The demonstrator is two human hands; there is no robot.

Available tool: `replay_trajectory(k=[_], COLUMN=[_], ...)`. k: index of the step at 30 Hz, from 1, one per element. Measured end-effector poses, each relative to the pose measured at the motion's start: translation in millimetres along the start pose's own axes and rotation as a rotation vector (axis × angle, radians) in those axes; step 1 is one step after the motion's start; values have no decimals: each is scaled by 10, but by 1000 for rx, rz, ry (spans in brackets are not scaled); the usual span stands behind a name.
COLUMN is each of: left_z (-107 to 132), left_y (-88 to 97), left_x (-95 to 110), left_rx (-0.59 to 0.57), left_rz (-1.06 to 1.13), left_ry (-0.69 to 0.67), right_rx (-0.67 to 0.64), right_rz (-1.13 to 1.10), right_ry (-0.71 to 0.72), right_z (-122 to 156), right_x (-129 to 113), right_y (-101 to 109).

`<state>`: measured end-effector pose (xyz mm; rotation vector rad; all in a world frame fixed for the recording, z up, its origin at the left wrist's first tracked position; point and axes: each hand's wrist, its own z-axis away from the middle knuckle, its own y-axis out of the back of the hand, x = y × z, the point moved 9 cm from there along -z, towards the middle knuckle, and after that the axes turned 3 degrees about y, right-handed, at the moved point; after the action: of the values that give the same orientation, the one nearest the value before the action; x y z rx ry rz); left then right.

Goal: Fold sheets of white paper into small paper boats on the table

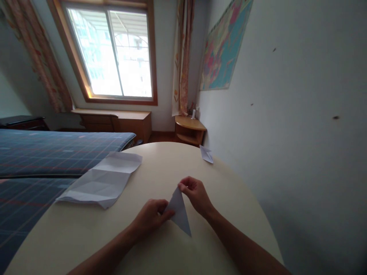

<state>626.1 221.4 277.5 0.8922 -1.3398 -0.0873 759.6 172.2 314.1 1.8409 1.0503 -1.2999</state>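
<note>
A folded sheet of paper (180, 214), now a pale triangle, is held between my two hands over the round table. My left hand (153, 214) grips its left edge, thumb on the upper face and fingers partly hidden behind it. At the top corner, my right hand (195, 193) pinches the tip between thumb and forefinger, with the other fingers curled in. The lower corner of the triangle points toward me and to the right, free of both hands.
The cream round table (160, 160) bears creased white sheets (111, 179) at its left edge and a small folded paper piece (207, 154) at the far right. A bed with a blue plaid cover (57, 152) adjoins on the left; a wall (301, 152) stands close on the right.
</note>
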Motion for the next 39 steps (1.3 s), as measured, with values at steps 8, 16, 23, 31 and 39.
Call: replay_trajectory(k=[8, 16, 23, 31, 39], left_z=[-16, 67, 38, 12, 0], left_y=[197, 536, 522, 461, 438], left_x=[-50, -71, -148, -204, -174], left_rx=[175, 440, 422, 373, 342], left_rz=[168, 320, 370, 394, 365], left_ry=[17, 42, 61, 75, 80], right_rx=[-2, -126, -101, -80, -85], right_rz=[-78, 43, 27, -85, -105], right_ry=[1, -91, -89, -84, -85], right_z=[-29, 56, 50, 5, 25], right_x=[49, 154, 137, 177, 175], right_y=[14, -163, -112, -83, -116])
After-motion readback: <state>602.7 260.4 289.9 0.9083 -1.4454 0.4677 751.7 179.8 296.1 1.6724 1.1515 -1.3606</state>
